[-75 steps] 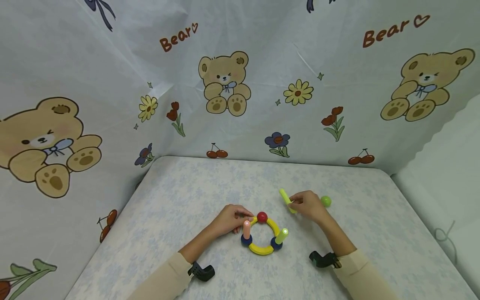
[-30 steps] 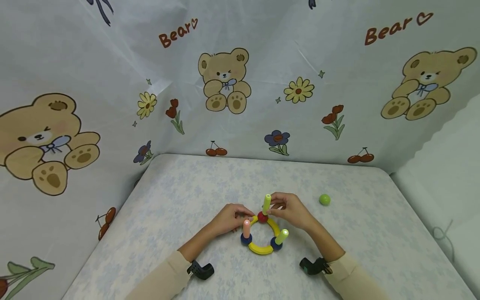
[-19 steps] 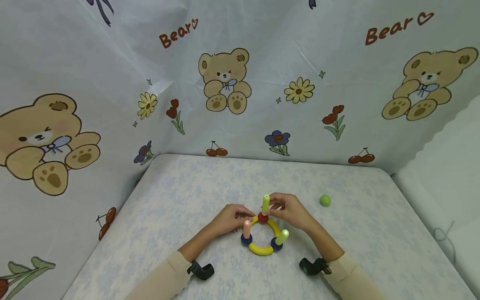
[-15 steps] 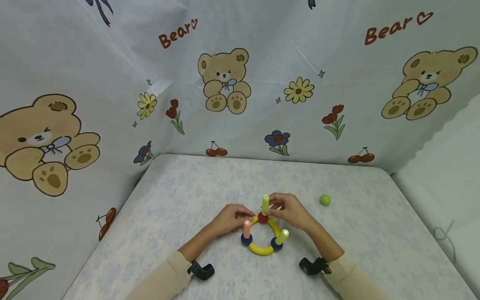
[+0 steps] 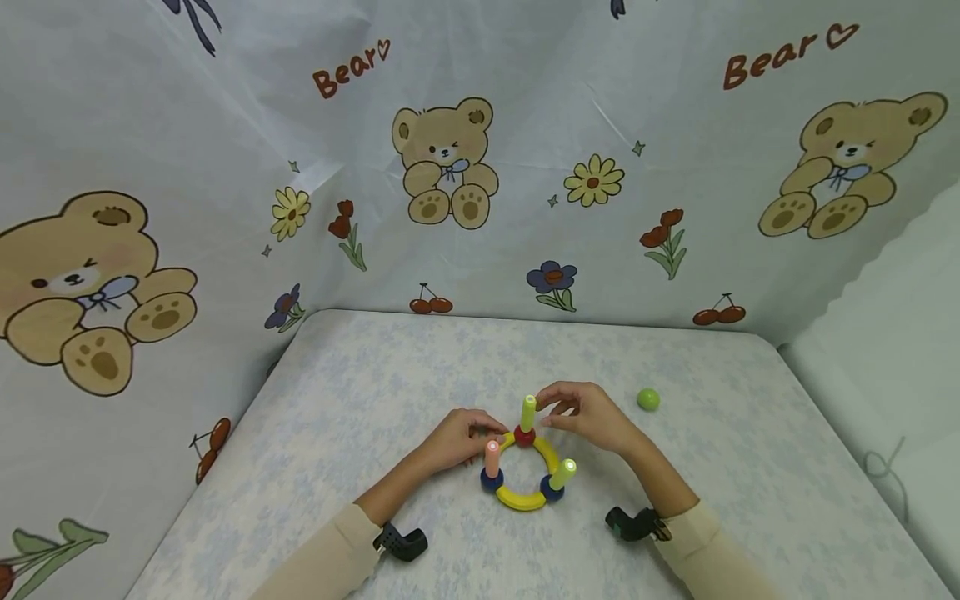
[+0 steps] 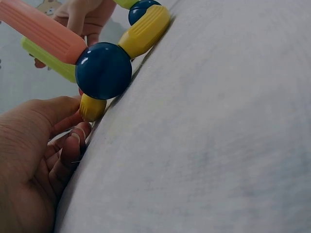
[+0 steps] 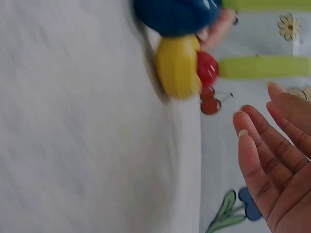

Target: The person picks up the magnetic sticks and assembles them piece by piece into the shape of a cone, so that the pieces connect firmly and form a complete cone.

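Note:
A toy ring of yellow curved rods (image 5: 522, 501), joined by a red ball (image 5: 524, 437) and two dark blue balls (image 5: 491, 480), lies flat on the table. My left hand (image 5: 456, 438) pinches the ring's far-left yellow rod (image 6: 92, 108) between thumb and fingers. From the red ball rises a yellow-green stick (image 5: 528, 412). A salmon stick (image 5: 492, 458) stands on the left blue ball, and another yellow-green stick (image 5: 563, 473) leans outward from the right one. My right hand (image 5: 591, 415) is just right of the upright stick, fingers parted and holding nothing in the right wrist view.
A loose light-green ball (image 5: 648, 399) sits on the table beyond my right hand. The table (image 5: 390, 358) has a pale floral cover, and a bear-print curtain (image 5: 517, 250) hangs along its back and left. Each wrist carries a black camera (image 5: 633, 525).
My right hand brought the yellow-green stick from the right to the red ball, stood it there, then let go and drew slightly right. My left hand stayed on the ring.

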Demonstrator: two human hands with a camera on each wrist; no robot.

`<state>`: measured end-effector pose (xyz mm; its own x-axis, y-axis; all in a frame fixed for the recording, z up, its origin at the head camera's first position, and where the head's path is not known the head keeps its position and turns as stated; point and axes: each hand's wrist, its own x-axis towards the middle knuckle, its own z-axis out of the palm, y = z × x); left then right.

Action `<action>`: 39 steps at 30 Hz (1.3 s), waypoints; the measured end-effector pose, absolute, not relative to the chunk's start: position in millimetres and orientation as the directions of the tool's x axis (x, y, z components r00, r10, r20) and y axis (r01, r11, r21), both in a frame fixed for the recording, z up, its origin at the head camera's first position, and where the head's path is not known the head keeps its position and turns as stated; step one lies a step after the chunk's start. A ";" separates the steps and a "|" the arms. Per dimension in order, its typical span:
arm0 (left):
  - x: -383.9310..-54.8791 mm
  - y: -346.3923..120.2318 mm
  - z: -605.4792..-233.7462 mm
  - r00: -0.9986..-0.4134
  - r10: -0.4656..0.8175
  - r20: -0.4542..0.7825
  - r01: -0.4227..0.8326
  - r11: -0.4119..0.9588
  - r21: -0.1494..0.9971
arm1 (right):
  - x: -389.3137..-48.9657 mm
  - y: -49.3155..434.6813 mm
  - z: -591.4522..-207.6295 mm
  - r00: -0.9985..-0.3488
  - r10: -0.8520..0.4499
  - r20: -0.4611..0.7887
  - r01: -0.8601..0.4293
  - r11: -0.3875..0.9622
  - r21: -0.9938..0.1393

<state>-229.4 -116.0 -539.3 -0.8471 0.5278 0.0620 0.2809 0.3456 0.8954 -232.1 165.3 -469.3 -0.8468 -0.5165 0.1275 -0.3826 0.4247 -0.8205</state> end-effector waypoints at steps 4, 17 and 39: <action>-230.3 -117.5 -541.5 -0.846 0.529 0.066 0.284 0.343 0.895 | -237.5 187.3 -461.1 -0.878 -0.462 0.124 -0.352 0.449 -0.821; -230.3 -118.1 -545.8 -0.856 0.514 0.054 0.277 0.367 0.888 | -252.4 255.5 -451.9 -0.956 -0.261 0.132 -0.251 0.502 -0.827; -231.5 -116.3 -545.2 -0.846 0.528 0.073 0.293 0.347 0.891 | -260.9 331.0 -478.2 -0.986 -0.164 0.007 -0.109 0.625 -0.773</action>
<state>-231.5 -116.3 -545.2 -0.8462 0.5279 0.0729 0.2930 0.3467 0.8910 -260.9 331.0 -478.2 -0.9865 -0.1637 0.0068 -0.1091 0.6251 -0.7729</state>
